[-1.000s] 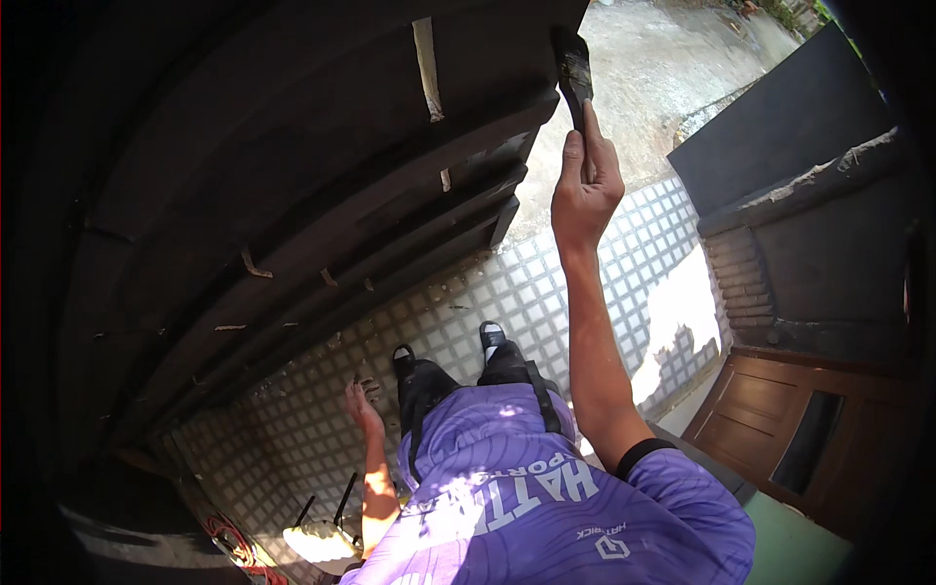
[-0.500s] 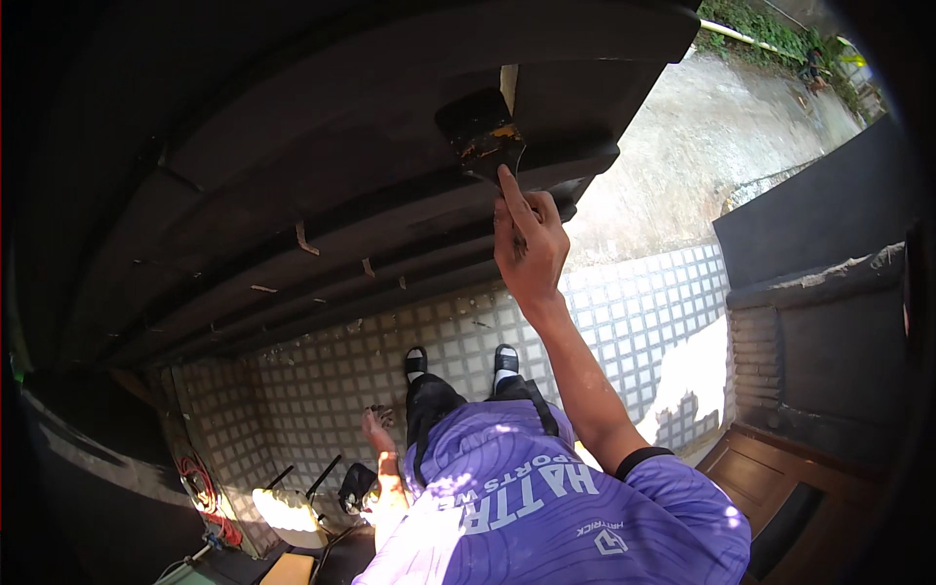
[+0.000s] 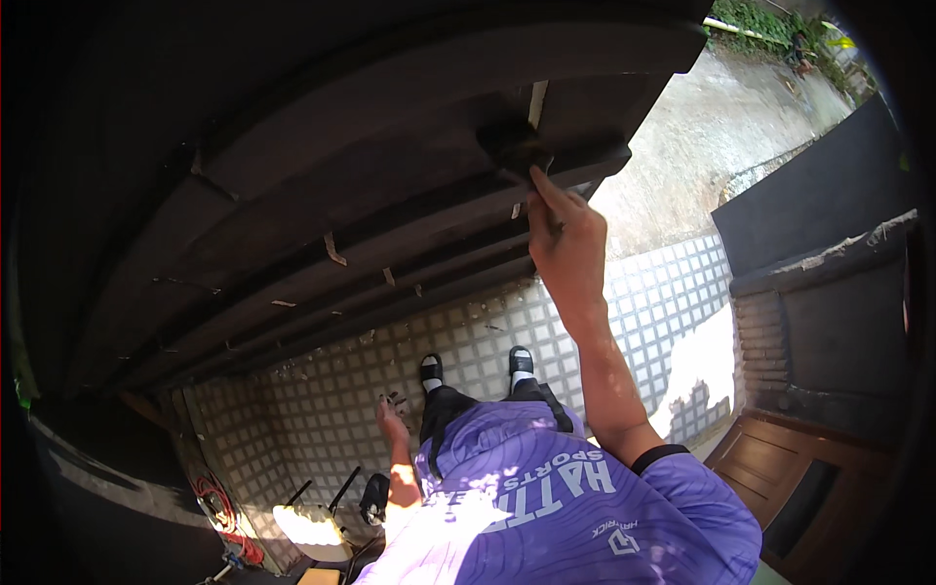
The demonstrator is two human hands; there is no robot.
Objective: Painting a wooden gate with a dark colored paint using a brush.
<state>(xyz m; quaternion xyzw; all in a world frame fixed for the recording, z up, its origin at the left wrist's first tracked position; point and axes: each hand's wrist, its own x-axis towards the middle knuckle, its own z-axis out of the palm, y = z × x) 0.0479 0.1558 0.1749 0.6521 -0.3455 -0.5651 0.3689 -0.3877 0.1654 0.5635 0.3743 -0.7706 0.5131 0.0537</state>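
A wide-bladed putty knife [image 3: 515, 146] is gripped in my right hand [image 3: 567, 239], its index finger stretched along the tool toward the blade. The blade is dark and slightly blurred, lying at a large black stepped wall surface [image 3: 390, 146] beside a narrow pale strip [image 3: 537, 102]. Whether its edge presses on the wall I cannot tell. Low at my left side hangs my left hand [image 3: 392, 419], its dark-smudged fingers loosely apart with nothing seen in them.
Pale bare patches [image 3: 334, 249] dot the black ridges. I stand in dark sandals on a checked tile floor [image 3: 468, 331]. At lower left are a sunlit white chair-like object [image 3: 310, 526] and a coiled red hose or cable [image 3: 216, 502]. A brown door [image 3: 770, 468] is at lower right.
The whole view has shifted, carrying the scene a little right and down. My right hand and the putty knife have tilted slightly, and the blade's orange stains now look darker.
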